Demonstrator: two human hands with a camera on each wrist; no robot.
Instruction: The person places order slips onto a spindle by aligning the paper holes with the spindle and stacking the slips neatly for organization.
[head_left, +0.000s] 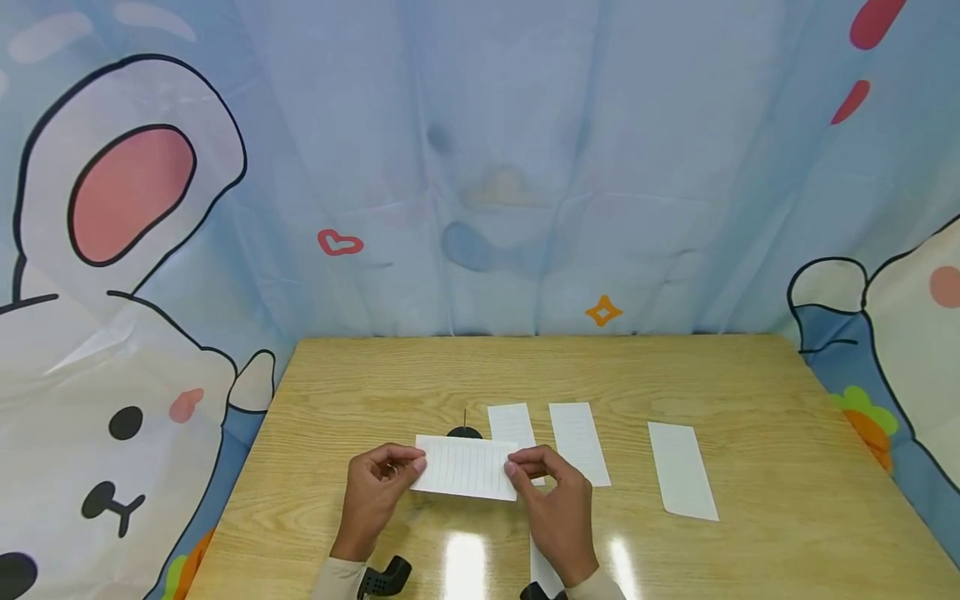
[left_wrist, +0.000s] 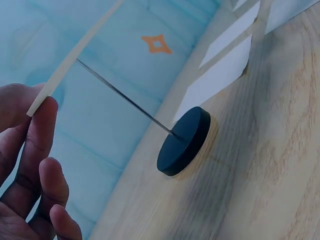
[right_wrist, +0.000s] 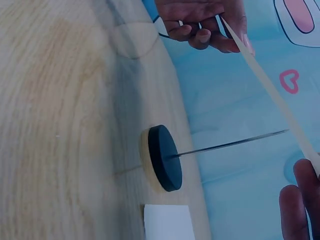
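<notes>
A lined white paper slip (head_left: 465, 468) is stretched level between both hands. My left hand (head_left: 375, 496) pinches its left end between thumb and index finger, and my right hand (head_left: 558, 508) pinches the right end the same way. Below the slip stands a bill spike (left_wrist: 184, 142), a thin upright metal pin on a black round base. In both wrist views the pin's tip is right at the slip's underside, near its middle. From the head view the slip hides part of the base, and a short length of pin shows beyond the far edge.
On the wooden table (head_left: 360, 375), several more slips lie flat: one (head_left: 512, 423) just behind the held slip, one (head_left: 580, 444) beside it, one (head_left: 682, 471) farther right, and another (head_left: 543, 567) partly under my right wrist. A cartoon-printed curtain (head_left: 487, 167) hangs behind the table.
</notes>
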